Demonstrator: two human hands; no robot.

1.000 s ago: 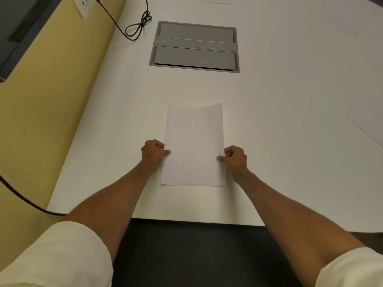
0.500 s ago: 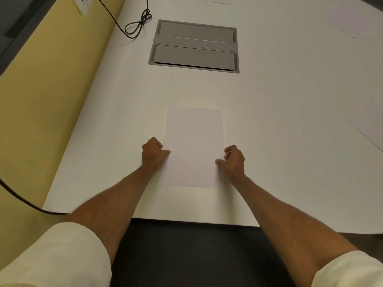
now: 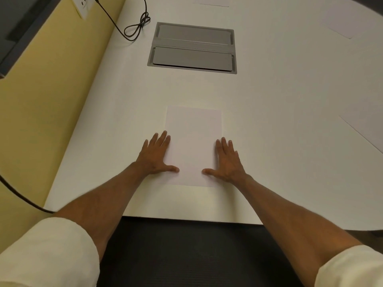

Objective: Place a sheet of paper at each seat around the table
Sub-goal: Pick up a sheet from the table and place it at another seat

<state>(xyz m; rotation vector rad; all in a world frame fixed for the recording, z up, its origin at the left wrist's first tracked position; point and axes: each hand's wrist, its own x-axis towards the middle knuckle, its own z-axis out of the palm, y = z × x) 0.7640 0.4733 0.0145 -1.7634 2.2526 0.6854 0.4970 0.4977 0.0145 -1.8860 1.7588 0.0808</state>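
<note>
A white sheet of paper (image 3: pixel 193 141) lies flat on the white table (image 3: pixel 279 104), close to the near edge. My left hand (image 3: pixel 156 155) rests flat on the sheet's left edge, fingers straight and spread. On the right edge my right hand (image 3: pixel 227 160) lies the same way, palm down, thumb pointing inward over the paper. More sheets lie further round the table: one at the right edge (image 3: pixel 366 129), one at the far right (image 3: pixel 342 23), one at the far end (image 3: pixel 211 1).
A grey metal cable hatch (image 3: pixel 192 48) is set into the table beyond the sheet. A black cable (image 3: pixel 134 25) loops from a wall socket (image 3: pixel 81 5) onto the table's far left. A yellow wall runs along the left. Dark floor lies below the near edge.
Both hands have let go of the sheet's side edges and flattened out on it. The sheet's far end, curled up a second ago, now lies flat.
</note>
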